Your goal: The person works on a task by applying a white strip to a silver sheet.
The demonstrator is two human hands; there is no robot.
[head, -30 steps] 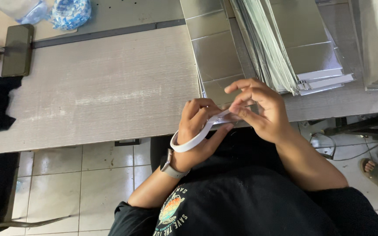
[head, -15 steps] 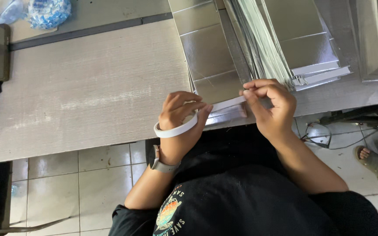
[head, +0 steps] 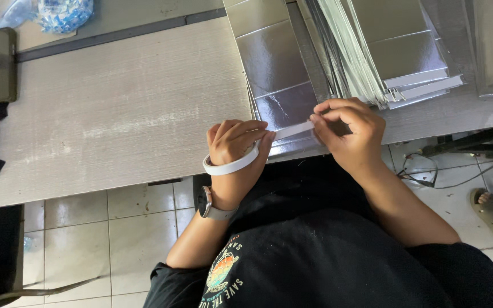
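Basically mid-pull: left hand (head: 236,142) grips the white tape roll (head: 230,166), right hand (head: 349,128) pinches the drawn-out tape strip (head: 293,130) taut over the silver sheet (head: 283,105) at the desk (head: 115,114) edge (not stuck down or cut yet).

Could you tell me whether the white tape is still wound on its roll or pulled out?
Partly pulled out: a strip stretches from the tape roll in the left hand to the right hand.
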